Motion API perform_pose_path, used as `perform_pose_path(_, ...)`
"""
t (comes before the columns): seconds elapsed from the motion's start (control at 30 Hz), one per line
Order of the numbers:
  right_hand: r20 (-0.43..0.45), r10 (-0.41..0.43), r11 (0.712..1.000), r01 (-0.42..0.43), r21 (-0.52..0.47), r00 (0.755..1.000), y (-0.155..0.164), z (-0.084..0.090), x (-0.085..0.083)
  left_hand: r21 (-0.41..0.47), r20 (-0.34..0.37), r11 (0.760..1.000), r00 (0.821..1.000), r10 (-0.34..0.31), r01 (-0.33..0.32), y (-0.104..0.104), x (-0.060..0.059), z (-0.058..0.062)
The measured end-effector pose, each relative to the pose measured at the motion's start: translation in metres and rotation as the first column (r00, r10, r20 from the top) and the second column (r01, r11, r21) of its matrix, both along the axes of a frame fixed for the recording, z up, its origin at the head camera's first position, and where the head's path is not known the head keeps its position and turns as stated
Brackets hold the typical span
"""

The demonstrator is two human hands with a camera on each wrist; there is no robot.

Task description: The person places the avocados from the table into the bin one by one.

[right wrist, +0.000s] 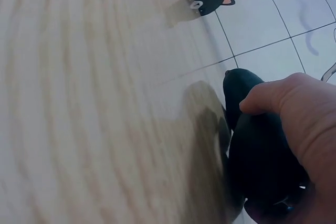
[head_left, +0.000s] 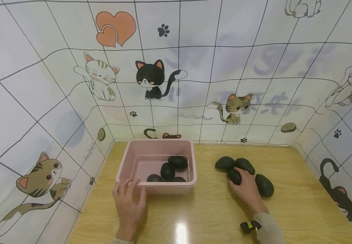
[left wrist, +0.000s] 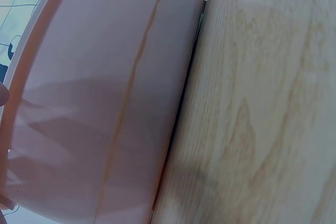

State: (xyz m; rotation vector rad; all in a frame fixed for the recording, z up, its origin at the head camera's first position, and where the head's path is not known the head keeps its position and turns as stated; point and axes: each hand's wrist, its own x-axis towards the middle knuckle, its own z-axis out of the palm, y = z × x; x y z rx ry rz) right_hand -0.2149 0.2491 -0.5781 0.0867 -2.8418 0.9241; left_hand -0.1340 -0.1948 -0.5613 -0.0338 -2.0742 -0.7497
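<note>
My right hand (head_left: 246, 189) grips a dark green avocado (head_left: 234, 176) at the right of the table, thumb on its near side. Behind it, two more avocados (head_left: 224, 163) lie close together. Another avocado (head_left: 264, 185) lies just right of the hand. In the right wrist view, the thumb (right wrist: 273, 95) presses against dark avocado skin (right wrist: 262, 156). My left hand (head_left: 129, 202) rests at the front left corner of a pink plastic bin (head_left: 156, 188), fingers spread over the rim and thumb by the front wall. Several avocados (head_left: 167, 171) lie inside, some partly hidden by that wall.
The wooden table (head_left: 206, 217) ends at a wall covering (head_left: 194, 112) printed with cats and grid lines, which closes it in at the back and sides. A small black device (head_left: 250, 226) is on the right wrist.
</note>
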Motion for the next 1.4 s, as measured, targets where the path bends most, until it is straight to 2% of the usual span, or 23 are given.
perform_pose_path(0.2, -0.017, -0.010, 1.000, 0.010, -0.017, 1.000, -0.001, -0.004, 0.001, 0.003, -0.007, 1.000, 1.000, -0.001, 0.001, 0.001, 0.000, 0.001)
perform_pose_path(0.47, -0.037, -0.023, 0.999, 0.023, -0.025, 0.999, -0.002, -0.005, 0.001, 0.004, 0.022, 1.000, 1.000, -0.005, 0.005, 0.000, 0.000, 0.001)
perform_pose_path(0.77, 0.012, -0.023, 0.999, 0.023, -0.028, 1.000, 0.000, 0.001, 0.001, 0.007, -0.026, 1.000, 1.000, -0.008, 0.008, -0.001, -0.001, 0.000)
perform_pose_path(1.03, 0.040, -0.025, 0.999, 0.027, -0.040, 0.999, 0.000, 0.007, 0.000, 0.007, -0.024, 1.000, 1.000, -0.006, 0.006, 0.001, 0.000, 0.000)
perform_pose_path(1.2, 0.034, -0.024, 0.998, 0.026, -0.050, 0.999, -0.001, 0.011, -0.001, 0.013, -0.009, 1.000, 1.000, -0.006, 0.007, 0.001, 0.000, 0.000)
perform_pose_path(1.4, 0.015, -0.012, 0.998, 0.013, -0.055, 1.000, -0.004, 0.020, -0.001, 0.020, 0.053, 1.000, 0.998, -0.013, 0.012, 0.000, 0.002, 0.000)
